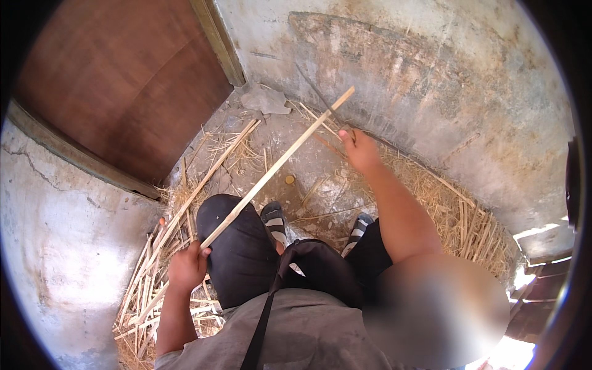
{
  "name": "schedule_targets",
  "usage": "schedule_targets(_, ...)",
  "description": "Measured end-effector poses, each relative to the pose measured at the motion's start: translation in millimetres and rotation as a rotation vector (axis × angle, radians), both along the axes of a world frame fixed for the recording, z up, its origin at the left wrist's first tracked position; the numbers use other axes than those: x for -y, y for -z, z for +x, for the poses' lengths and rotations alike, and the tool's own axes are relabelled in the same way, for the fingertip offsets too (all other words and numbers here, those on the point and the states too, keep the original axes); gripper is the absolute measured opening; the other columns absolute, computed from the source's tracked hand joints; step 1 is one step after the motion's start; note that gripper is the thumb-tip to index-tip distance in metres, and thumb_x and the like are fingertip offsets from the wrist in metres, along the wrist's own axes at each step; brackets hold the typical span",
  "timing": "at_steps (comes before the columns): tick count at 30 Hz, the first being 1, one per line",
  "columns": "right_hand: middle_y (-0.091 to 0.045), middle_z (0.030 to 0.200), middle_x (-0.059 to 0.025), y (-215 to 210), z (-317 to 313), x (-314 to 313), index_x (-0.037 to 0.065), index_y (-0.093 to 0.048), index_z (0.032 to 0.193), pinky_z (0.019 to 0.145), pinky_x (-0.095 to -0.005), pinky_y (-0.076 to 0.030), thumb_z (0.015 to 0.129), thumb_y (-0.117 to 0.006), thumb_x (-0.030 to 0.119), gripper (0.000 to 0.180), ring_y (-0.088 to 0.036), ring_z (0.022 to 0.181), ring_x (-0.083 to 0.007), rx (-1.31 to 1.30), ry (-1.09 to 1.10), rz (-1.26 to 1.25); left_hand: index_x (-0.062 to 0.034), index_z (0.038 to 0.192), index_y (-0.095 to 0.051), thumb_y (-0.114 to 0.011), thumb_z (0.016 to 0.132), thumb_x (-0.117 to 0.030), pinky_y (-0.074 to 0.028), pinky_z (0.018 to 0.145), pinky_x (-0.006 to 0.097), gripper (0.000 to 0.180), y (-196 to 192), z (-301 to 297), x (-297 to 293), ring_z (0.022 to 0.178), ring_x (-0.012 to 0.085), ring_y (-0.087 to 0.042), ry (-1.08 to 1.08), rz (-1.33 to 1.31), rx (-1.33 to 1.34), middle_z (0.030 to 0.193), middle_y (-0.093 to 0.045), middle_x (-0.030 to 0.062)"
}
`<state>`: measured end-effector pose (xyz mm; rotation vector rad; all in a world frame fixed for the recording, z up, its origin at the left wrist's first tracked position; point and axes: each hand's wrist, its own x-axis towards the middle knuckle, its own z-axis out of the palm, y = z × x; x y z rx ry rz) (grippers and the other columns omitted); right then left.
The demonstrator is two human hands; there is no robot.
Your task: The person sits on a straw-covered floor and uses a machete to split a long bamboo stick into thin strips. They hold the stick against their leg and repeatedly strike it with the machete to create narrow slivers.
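- Left hand (pixel 187 266): pinching wood strip (pixel 280 162) beside knee (pixel 217 208).
- Strip: slants across knee, above floor (pixel 324 209).
- Right hand (pixel 362 152): closed round knife (pixel 313 88), which crosses strip near far end; contact unclear.

No lettering or numbers can be read.

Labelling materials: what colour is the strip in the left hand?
The strip is pale yellow-tan, clearest in head view.
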<state>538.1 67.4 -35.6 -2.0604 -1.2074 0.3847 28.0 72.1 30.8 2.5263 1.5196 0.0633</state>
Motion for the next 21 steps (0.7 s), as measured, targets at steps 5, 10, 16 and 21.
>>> schedule_targets(5,-0.071,0.087,-0.0211,-12.1,-31.8,11.1,0.004,-0.064,0.108,0.076,-0.0482,-0.056,0.096,-0.061,0.058,0.055,-0.07,0.08,-0.0379,0.199,-0.294,-0.128,-0.005,0.093,-0.059,-0.064,0.099,-0.033,-0.049,0.063,0.055,0.029,-3.9,4.1,-4.3,0.071,0.0481,-0.064,0.029,-0.069,0.091,0.07,-0.064,0.0232)
schedule_targets(10,-0.073,0.088,-0.0193,-23.2,-51.5,3.5,0.007,-0.064,0.11,0.08,-0.0496,-0.057,0.091,-0.071,0.037,0.036,-0.072,0.086,-0.0372,0.431,-0.578,-0.154,-0.0065,0.093,-0.06,-0.065,0.099,-0.034,-0.049,0.062,0.055,0.028,-3.7,-4.5,-0.2,0.071,0.0482,-0.064,-0.005,-0.056,0.062,0.07,-0.065,0.0224)
schedule_targets(16,-0.074,0.091,-0.0152,-3.6,18.8,10.4,0.008,-0.069,0.115,0.077,-0.0448,-0.055,0.088,-0.076,0.027,0.033,-0.072,0.087,-0.0302,0.099,0.156,-0.132,-0.0081,0.091,-0.063,-0.067,0.096,-0.031,-0.05,0.062,0.054,0.024,-19.5,-16.0,-1.2,0.07,0.0456,-0.065,0.043,-0.012,0.072,0.071,-0.065,0.0204)
schedule_targets(21,-0.071,0.085,-0.007,-28.0,25.6,18.9,0.004,-0.069,0.11,0.071,-0.038,-0.051,0.089,-0.076,0.024,0.029,-0.065,0.076,-0.0185,-0.3,0.333,0.086,-0.0101,0.086,-0.067,-0.072,0.091,-0.026,-0.052,0.064,0.049,0.017,-47.5,-30.2,-49.1,0.07,0.0357,-0.068,0.189,0.256,-0.06,0.078,-0.07,0.0123)
